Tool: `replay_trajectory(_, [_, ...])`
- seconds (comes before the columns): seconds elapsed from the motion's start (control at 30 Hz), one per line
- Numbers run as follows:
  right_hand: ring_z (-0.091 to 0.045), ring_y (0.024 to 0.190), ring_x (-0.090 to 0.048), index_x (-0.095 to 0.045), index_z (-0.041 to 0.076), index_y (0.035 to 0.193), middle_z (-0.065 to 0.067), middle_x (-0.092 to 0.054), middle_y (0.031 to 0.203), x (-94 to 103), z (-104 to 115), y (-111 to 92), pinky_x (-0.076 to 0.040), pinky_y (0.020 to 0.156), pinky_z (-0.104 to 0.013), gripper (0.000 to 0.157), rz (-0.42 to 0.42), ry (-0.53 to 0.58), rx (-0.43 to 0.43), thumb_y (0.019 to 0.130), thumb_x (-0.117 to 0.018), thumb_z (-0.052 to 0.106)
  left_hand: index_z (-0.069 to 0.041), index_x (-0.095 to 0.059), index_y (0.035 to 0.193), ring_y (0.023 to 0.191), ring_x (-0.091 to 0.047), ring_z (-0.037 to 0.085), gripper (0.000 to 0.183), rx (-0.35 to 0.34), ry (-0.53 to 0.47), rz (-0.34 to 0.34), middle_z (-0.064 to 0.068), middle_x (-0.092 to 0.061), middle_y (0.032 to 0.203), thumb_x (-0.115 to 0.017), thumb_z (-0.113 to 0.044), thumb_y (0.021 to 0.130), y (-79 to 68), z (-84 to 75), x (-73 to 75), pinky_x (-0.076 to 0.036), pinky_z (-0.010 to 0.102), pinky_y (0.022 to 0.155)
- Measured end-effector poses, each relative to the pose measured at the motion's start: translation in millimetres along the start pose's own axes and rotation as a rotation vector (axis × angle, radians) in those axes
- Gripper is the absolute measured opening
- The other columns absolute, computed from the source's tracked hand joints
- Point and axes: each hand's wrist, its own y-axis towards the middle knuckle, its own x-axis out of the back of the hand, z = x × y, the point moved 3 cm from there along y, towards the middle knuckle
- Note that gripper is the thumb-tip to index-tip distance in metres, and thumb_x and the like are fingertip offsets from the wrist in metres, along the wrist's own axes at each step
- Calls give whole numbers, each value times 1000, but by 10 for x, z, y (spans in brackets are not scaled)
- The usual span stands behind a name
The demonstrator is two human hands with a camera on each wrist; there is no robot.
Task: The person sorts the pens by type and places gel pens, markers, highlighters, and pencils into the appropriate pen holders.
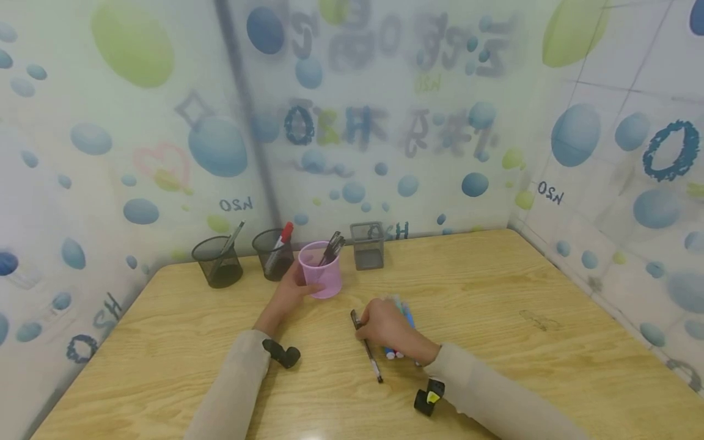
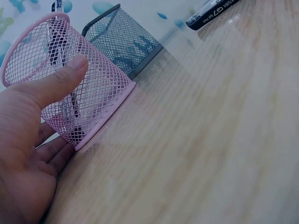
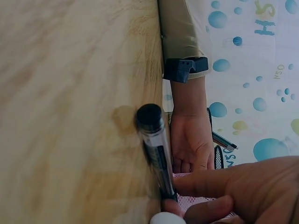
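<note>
My left hand (image 1: 290,292) holds the pink mesh pen cup (image 1: 326,282) by its side, thumb across the front, other fingers behind it in the left wrist view. Several black pens (image 1: 332,249) stand inside the cup, leaning right. My right hand (image 1: 389,325) pinches a clear-barrelled gel pen (image 1: 373,363) with black ends, low over the table. The right wrist view shows thumb and fingers about this pen (image 3: 159,156). Several markers (image 1: 408,315) with blue and pink parts lie beside and partly under the right hand.
Two black mesh cups stand left of the pink one: the farther cup (image 1: 222,278) holds a grey-green pen, the nearer cup (image 1: 280,269) a red-capped marker (image 1: 286,232). A square grey mesh holder (image 1: 368,260) stands to the right. A patterned wall covering (image 1: 352,165) borders the wooden table (image 1: 484,281).
</note>
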Motion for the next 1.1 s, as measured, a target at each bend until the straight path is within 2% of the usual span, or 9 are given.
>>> replay_trajectory(0.1, [-6,41,-41,-72,5,69,6,-51,46,-10,8,11,-37,42,-19,8,-1,-20,-2,76,-77,8,-4,-35,144,127,-43,34,80,-2,-1,-12,22,-46,139,-79,-4,77,22,79,7,-31,45,108])
replay_trajectory(0.27, [-5,38,-38,-70,10,61,9,-47,41,-21,7,27,-33,39,-19,15,-14,-35,7,75,-75,8,-5,-37,142,126,-45,33,78,-14,-1,-17,20,-46,139,-79,-6,76,8,84,8,-32,45,108])
replay_trajectory(0.47, [-3,35,-38,-65,11,52,11,-44,39,-18,10,34,-32,36,-16,24,-25,-29,24,74,-75,9,-2,-33,145,128,-41,37,82,17,6,-1,23,-42,142,-79,-4,77,0,94,18,-29,47,109])
replay_trajectory(0.57, [-2,33,-39,-63,8,50,10,-43,38,-5,14,52,-30,35,-15,27,-23,5,12,76,-73,8,1,-31,145,129,-39,40,82,2,7,5,25,-40,142,-78,-2,77,10,97,25,-27,49,109])
replay_trajectory(0.67, [-3,36,-44,-66,6,58,8,-48,41,28,23,85,-35,36,-16,19,-42,30,-3,76,-72,8,1,-32,145,129,-39,39,82,-10,2,2,25,-40,142,-78,-2,77,14,96,25,-27,49,109])
replay_trajectory(0.8, [-11,39,-56,-69,1,75,0,-59,49,102,47,142,-47,40,-22,6,-55,133,-49,77,-71,6,-3,-34,144,127,-43,35,80,-14,6,-13,22,-44,141,-78,-3,77,10,100,21,-31,46,108])
replay_trajectory(0.93, [-15,42,-61,-69,-1,85,-4,-64,56,197,91,202,-53,48,-26,9,-60,236,-89,79,-69,6,-5,-36,144,124,-46,35,79,-28,11,-15,21,-47,138,-79,-5,77,11,95,15,-33,46,107])
replay_trajectory(1.1, [-21,51,-65,-69,-3,101,-4,-65,56,362,141,268,-53,55,-24,23,-100,289,-108,83,-67,10,-2,-33,145,126,-42,38,81,-59,8,2,23,-43,141,-78,-5,78,28,76,10,-29,50,108])
